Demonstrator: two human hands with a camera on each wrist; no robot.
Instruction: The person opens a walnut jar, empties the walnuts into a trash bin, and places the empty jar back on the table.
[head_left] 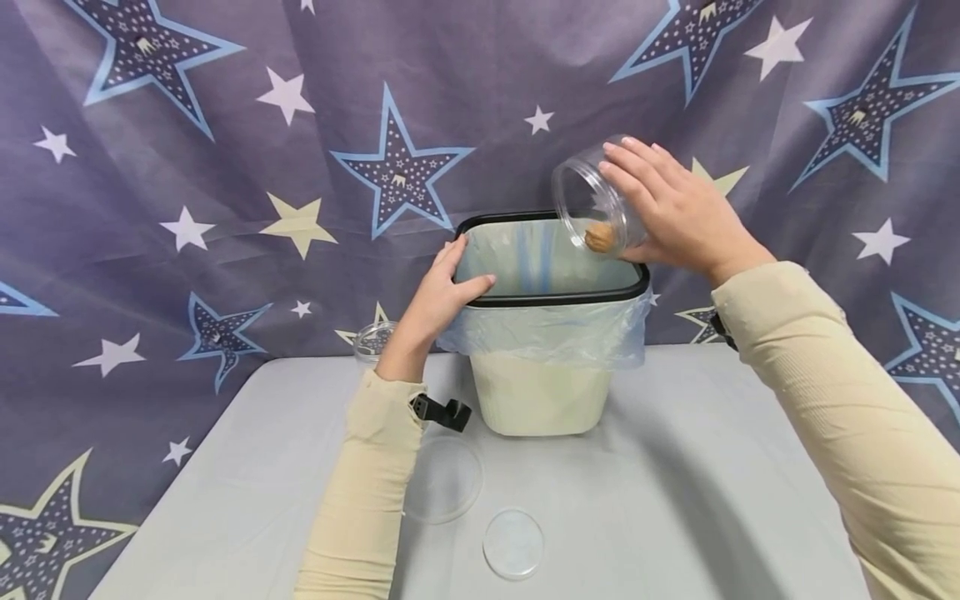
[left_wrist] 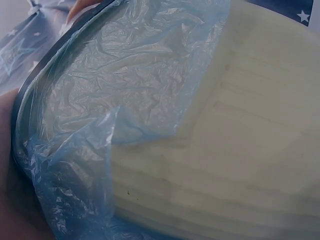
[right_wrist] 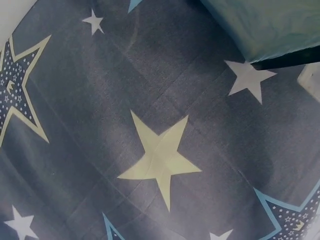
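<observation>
We hold a clear round plastic jar (head_left: 592, 200) in our right hand (head_left: 675, 218), fingers wrapped around its body, tipped well over so that its open mouth faces left and down toward the bin. A small brown piece (head_left: 600, 238) sits just inside the jar near its lower lip. The jar's long axis runs roughly sideways, mouth toward our left hand, and it hangs above the right rear part of the opening of the cream plastic waste bin (head_left: 536, 400), which carries a black rim and a pale blue plastic liner (head_left: 547, 333) folded over the outside.

Our left hand (head_left: 442, 296) rests on the bin's left rim, fingers laid along the edge and thumb over the liner, gripping it; the left wrist view shows the crinkled liner (left_wrist: 125, 90) and the bin's cream wall (left_wrist: 240, 150) close up. The bin stands toward the far edge of the pale grey desk (head_left: 675, 500), about midway across.

Toward the near edge of the desk lie two clear round lids (head_left: 513, 543), and another clear jar (head_left: 372, 340) stands at the far edge, left of the bin. The right hand is the nearer one to the jar's contents; the bin's opening lies directly below and left of the mouth.
</observation>
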